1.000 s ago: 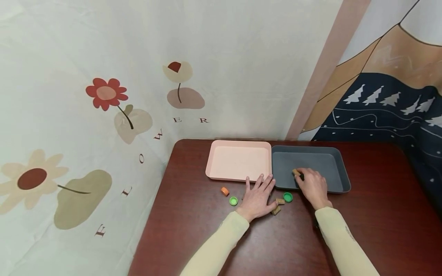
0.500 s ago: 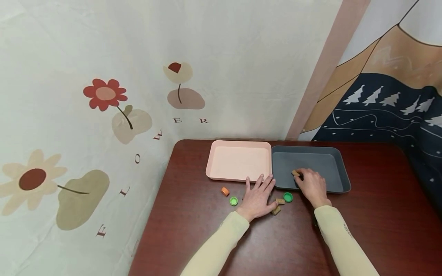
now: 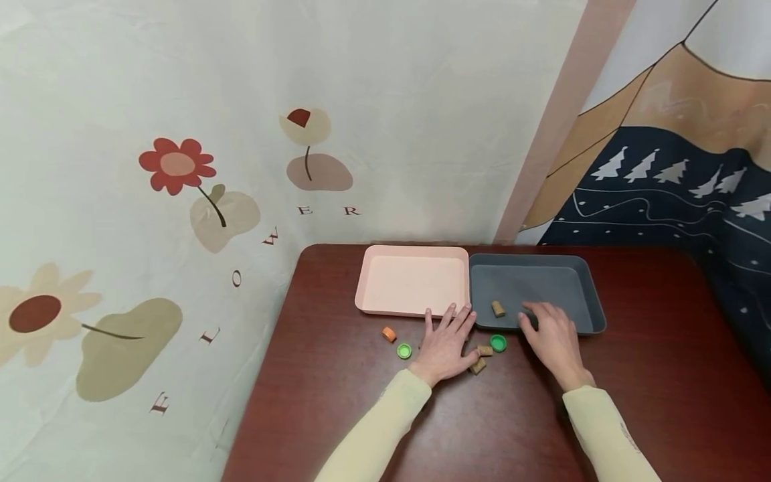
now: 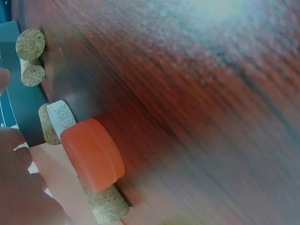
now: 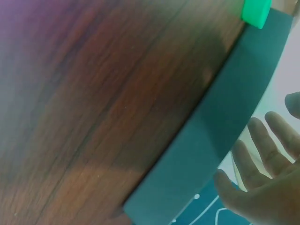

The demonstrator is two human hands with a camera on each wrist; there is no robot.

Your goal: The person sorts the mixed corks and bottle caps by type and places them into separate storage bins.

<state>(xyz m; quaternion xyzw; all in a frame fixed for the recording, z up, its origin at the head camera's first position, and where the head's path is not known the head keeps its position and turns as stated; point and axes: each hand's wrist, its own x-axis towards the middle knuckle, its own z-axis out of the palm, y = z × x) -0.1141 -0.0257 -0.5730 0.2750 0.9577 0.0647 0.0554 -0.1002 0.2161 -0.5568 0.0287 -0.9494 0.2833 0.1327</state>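
Note:
A cork (image 3: 498, 308) lies by itself in the dark grey tray (image 3: 536, 271). To its right my right hand (image 3: 555, 345) hovers over the tray's front rim, fingers loosely bent and holding nothing. My left hand (image 3: 442, 348) is spread low over the table, fingertips at the front rim of the pink tray (image 3: 415, 278). Next to its thumb are two corks (image 3: 478, 366) and a green bottle cap (image 3: 498, 343). To its left are a light green cap (image 3: 404, 351) and an orange cap (image 3: 389, 334). The left wrist view shows more corks (image 4: 108, 204) and a white printed piece (image 4: 61, 117) near the orange cap.
The two trays stand side by side at the back of the dark red-brown table (image 3: 470, 428). Right behind them hangs a pale curtain (image 3: 421, 134) with flower prints. A navy and tan printed cloth (image 3: 650, 194) covers the right side.
My right hand has let go of the cork, which now lies in the grey tray, and has drawn back to the right. My left hand stays in place.

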